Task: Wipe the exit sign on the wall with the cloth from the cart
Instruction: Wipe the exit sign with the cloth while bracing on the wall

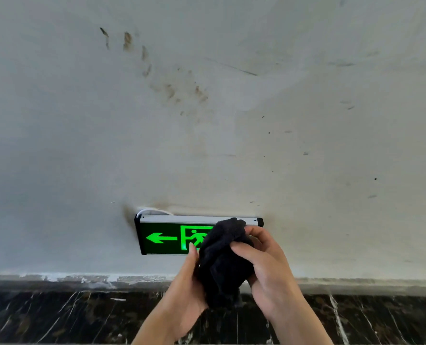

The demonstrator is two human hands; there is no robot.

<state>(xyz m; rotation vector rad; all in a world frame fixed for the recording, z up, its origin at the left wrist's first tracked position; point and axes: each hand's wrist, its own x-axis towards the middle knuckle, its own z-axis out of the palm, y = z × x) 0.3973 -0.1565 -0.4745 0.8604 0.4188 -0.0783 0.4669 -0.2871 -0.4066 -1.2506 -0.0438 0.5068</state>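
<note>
The exit sign point(166, 236) is a black panel with a lit green arrow and running figure, fixed low on the wall under a silver top rail. A bunched dark cloth point(223, 262) covers its right part. My left hand point(184, 282) holds the cloth from the left side, thumb up along it. My right hand point(264, 267) grips the cloth from the right, fingers curled over its top. The right end of the sign is hidden behind the cloth and my right hand.
The pale wall point(232, 120) carries brown smudges point(172, 88) above the sign and small dark specks. A white cable point(152, 210) loops over the sign's top left. Dark marble skirting point(57, 312) runs along the bottom. The cart is out of sight.
</note>
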